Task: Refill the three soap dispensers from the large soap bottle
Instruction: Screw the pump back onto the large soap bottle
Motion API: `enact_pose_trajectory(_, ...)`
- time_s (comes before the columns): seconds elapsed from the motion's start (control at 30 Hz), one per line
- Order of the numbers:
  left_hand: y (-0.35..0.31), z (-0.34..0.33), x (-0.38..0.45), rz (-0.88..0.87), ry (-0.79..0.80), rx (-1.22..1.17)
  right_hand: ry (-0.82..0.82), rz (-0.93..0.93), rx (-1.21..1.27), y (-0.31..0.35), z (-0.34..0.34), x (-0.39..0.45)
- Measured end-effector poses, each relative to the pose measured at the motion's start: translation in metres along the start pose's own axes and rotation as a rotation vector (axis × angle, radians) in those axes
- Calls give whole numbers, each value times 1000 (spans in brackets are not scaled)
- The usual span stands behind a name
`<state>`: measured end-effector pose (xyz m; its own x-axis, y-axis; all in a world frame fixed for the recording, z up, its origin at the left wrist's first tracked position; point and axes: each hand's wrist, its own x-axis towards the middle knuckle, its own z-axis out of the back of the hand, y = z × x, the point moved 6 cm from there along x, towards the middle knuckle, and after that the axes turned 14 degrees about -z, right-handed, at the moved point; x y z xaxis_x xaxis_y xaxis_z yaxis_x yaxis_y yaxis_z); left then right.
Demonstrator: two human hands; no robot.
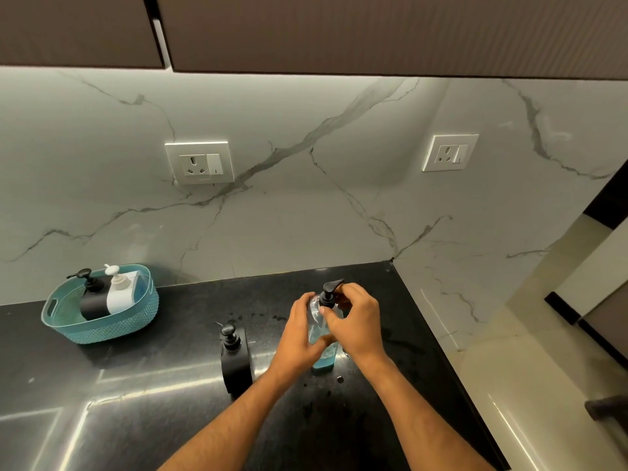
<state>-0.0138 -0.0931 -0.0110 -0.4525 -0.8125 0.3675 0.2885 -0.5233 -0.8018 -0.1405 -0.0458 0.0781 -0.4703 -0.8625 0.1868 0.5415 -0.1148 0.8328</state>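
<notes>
Looks early-ish to me: left hand (300,334) grips the clear blue-soap bottle (323,338) on the black counter (136,368), right hand (353,317) pinches its pump collar (329,295), black dispenser (234,358) beside it, two more wait in the teal basket (102,321).

L hand (299,329) & R hand (356,321) close together, fingers curled, forearms outstretched

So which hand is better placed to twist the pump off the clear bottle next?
Right, probably. The right hand already pinches the black pump at its collar, while the left hand grips the clear bottle body, steadying it on the counter.
</notes>
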Motion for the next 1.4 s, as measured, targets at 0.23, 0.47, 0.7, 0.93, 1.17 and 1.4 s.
enact_pose_trajectory(0.23,1,1,-1,17,-2,-14,26,-46,3,-3,0,5)
enact_pose_trajectory(0.47,1,0,0,16,3,-1,98,-34,-35,-3,-3,5)
enact_pose_trajectory(0.7,-1,1,-2,23,2,-20,48,-78,-12,-5,1,6)
enact_pose_trajectory(0.93,0,1,-1,24,-2,1,136,-43,-48,-2,-6,6)
enact_pose_trajectory(1.17,-3,1,0,17,-4,-15,196,-91,-45,-7,-7,8)
enact_pose_trajectory(1.4,-4,1,-1,23,2,-10,130,-65,-16,-5,-7,9)
